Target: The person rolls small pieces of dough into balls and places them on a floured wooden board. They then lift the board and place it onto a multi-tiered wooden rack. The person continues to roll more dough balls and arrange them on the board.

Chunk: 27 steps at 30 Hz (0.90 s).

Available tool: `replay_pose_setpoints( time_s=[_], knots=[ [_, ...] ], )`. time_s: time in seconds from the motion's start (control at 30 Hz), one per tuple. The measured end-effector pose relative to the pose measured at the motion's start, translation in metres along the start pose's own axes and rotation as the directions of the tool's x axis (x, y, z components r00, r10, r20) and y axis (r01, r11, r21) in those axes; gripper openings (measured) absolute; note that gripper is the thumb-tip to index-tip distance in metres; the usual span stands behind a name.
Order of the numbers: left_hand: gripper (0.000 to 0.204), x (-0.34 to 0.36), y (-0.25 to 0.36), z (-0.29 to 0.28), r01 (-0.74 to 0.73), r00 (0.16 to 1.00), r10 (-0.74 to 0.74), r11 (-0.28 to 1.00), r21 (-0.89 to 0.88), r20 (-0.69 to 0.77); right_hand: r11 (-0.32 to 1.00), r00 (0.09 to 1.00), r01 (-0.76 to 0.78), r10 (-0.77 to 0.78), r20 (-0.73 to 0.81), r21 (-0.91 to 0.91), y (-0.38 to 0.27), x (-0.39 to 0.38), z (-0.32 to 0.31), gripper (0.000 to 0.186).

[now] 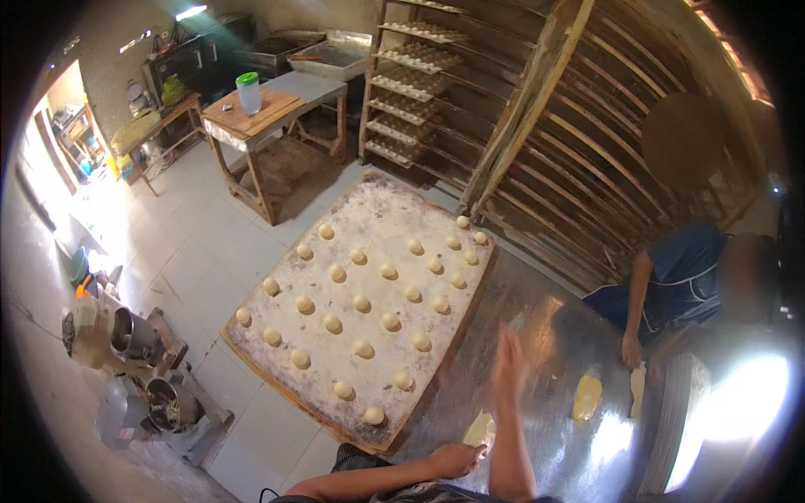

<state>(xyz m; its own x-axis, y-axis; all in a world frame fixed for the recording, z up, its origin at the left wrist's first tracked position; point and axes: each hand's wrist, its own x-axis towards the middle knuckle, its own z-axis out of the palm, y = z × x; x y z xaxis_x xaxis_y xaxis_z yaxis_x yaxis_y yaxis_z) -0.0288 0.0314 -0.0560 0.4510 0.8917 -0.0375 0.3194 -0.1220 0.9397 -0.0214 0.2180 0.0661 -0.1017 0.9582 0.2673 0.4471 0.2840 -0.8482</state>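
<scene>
My left hand [455, 460] is low in the head view, its fingers closed on the near end of a flattened piece of dough [481, 428] on the shiny metal tabletop [545, 352]. My right hand [510, 360] is raised over the metal surface beyond that dough. It looks stretched out flat and holds nothing; motion blurs it slightly. Further right lies a yellowish flat dough piece [588, 397]. A co-worker's hand [631, 351] touches a narrow dough strip [637, 390] at the right.
Several dough balls [361, 303] sit on a floured board [377, 201] to my left. Behind it stand a wooden table [285, 105] with a green-lidded container [249, 94] and a rack [369, 101] of filled trays. Mixing machines [126, 335] are at far left; a co-worker [688, 268] stands right.
</scene>
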Motion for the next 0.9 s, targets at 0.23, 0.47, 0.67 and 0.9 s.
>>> replay_pose_setpoints(
  time_s=[0.23, 0.47, 0.67, 0.9],
  knots=[
    [0.052, -0.002, 0.035, 0.008, -0.123, 0.989, 0.079, 0.905, 0.408, 0.124, 0.346, 0.376, -0.927, 0.848, 0.374, 0.148, 0.092, -0.193, -0.122, 0.045],
    [0.06, -0.028, 0.145, -0.035, -0.489, 0.855, 0.476, 0.613, 0.62, 0.204, -0.562, 0.414, -0.643, 0.316, 0.854, 0.52, 0.153, -0.255, -0.079, 0.047],
    [0.037, 0.033, 0.038, 0.03, -0.571, 0.816, 0.542, 0.809, 0.138, 0.198, 0.033, 0.387, -0.886, 0.603, 0.698, 0.463, 0.131, -0.266, -0.125, 0.043],
    [0.023, 0.029, 0.009, 0.055, -0.508, 0.845, 0.534, 0.818, 0.269, -0.028, 0.952, 0.93, -0.195, 0.255, 0.265, -0.235, 0.118, -0.286, -0.158, 0.039]
  ],
)
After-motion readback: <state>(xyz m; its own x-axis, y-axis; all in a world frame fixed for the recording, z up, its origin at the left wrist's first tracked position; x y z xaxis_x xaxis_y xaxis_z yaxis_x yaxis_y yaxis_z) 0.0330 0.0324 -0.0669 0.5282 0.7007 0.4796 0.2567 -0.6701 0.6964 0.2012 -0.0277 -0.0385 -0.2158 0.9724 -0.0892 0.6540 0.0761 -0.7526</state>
